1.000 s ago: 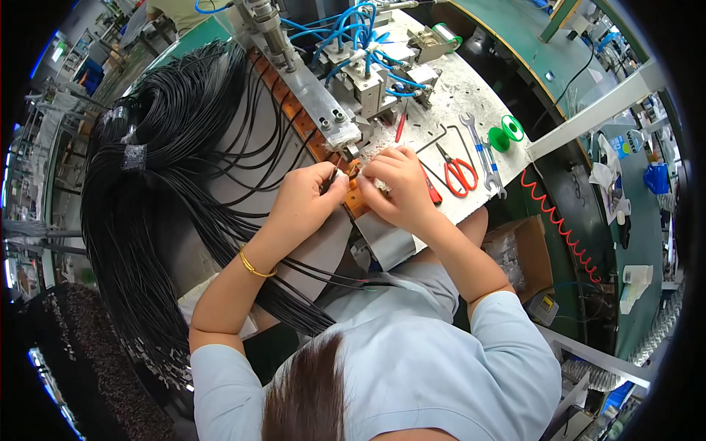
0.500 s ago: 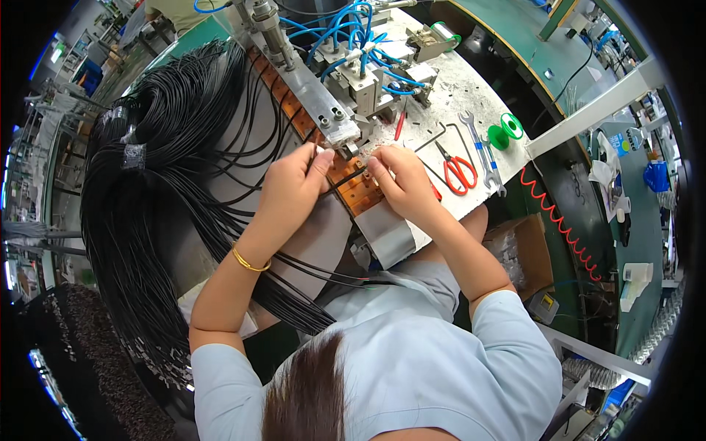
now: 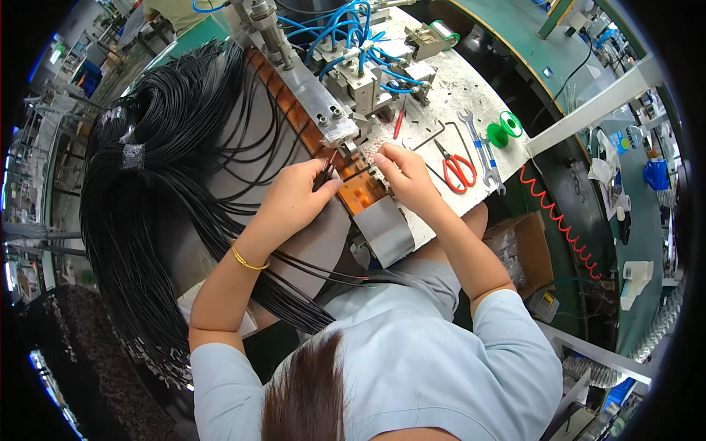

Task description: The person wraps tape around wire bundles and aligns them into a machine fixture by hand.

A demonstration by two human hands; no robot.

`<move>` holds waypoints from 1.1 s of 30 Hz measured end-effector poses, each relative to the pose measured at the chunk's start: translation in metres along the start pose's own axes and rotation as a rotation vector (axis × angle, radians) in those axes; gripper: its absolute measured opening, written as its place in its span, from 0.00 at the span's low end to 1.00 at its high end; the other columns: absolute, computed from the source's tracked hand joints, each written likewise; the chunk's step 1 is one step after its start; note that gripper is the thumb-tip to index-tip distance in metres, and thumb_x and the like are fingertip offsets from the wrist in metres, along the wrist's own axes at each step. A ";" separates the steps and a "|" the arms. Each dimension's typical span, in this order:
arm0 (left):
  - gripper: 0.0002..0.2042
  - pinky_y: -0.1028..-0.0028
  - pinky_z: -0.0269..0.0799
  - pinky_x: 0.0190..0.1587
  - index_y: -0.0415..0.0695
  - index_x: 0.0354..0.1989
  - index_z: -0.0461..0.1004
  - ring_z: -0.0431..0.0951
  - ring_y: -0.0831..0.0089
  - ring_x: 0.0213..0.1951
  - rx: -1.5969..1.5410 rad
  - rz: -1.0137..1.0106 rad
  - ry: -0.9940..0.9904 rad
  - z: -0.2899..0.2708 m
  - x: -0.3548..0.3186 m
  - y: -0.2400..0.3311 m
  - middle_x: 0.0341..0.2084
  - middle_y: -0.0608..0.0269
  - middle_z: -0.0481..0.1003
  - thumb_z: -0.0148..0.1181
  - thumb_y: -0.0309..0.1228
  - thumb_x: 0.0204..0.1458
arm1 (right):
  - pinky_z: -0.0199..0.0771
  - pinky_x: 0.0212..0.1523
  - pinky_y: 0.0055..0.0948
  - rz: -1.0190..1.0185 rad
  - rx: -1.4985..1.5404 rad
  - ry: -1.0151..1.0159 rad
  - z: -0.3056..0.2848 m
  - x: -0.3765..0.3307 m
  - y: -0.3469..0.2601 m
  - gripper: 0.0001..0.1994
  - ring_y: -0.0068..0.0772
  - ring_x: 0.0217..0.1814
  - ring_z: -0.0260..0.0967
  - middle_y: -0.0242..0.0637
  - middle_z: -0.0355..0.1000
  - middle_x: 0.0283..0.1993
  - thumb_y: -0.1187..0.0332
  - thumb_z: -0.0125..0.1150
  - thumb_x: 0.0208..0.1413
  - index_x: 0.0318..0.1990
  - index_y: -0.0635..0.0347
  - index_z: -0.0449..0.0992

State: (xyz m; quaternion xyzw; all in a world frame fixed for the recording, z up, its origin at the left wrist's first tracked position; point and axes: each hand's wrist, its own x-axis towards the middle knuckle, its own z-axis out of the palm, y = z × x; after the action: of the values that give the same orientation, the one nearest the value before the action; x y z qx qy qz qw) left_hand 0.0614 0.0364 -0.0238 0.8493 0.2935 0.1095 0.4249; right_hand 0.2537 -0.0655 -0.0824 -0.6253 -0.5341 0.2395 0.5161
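Far left, a thick bundle of thin black cables (image 3: 158, 169) drapes over the surface's left edge, its lower end lost in shadow. Moving in, the left hand (image 3: 294, 197), gold bangle on the wrist, has its fingers (image 3: 329, 185) pinched tight on a black cable end (image 3: 324, 173) — the tip itself is too small to make out. That end sits just at the long orange-brown fixture strip (image 3: 359, 192) running down the surface's middle. Right beside it, the right hand (image 3: 402, 175) curls its fingers narrowly over a small part on the strip; what it grips, I cannot tell. Further right, red-handled scissors (image 3: 457, 167) and a steel spanner (image 3: 479, 147) lie near the surface's right edge.
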 end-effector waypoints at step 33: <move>0.08 0.84 0.61 0.19 0.39 0.34 0.74 0.65 0.89 0.19 -0.313 -0.157 -0.077 -0.003 0.000 0.012 0.17 0.76 0.68 0.60 0.31 0.55 | 0.69 0.40 0.30 -0.258 -0.049 -0.091 0.006 -0.001 -0.029 0.06 0.38 0.38 0.70 0.40 0.72 0.35 0.77 0.62 0.49 0.36 0.63 0.73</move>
State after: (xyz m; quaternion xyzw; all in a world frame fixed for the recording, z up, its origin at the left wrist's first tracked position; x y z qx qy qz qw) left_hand 0.0650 0.0331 -0.0129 0.7510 0.3218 0.0877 0.5699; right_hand 0.2360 -0.0673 -0.0581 -0.5524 -0.6387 0.1860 0.5023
